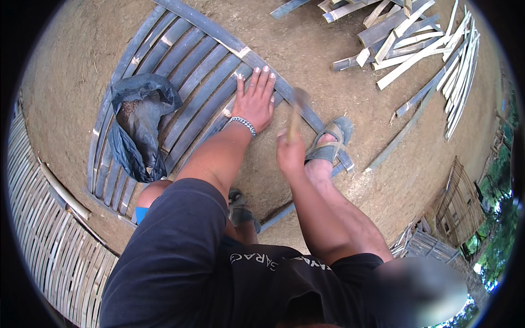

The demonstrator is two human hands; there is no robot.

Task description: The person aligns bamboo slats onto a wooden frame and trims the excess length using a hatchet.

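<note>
My left hand point(255, 99) lies flat with fingers spread on a panel of grey bamboo slats point(188, 82) on the dirt ground, a metal bracelet at its wrist. My right hand point(290, 153) is closed around the wooden handle of a hammer point(296, 112). The blurred hammer head is raised just right of my left fingers, above the panel's long edge strip point(219, 34). My sandalled foot point(328, 143) stands on the lower end of that strip.
A dark plastic bag point(138, 124) lies open on the slats at left. A heap of cut bamboo strips point(415, 46) is at upper right. A woven bamboo mat point(46, 229) covers the lower left. Small bamboo frames point(456, 205) stand at right.
</note>
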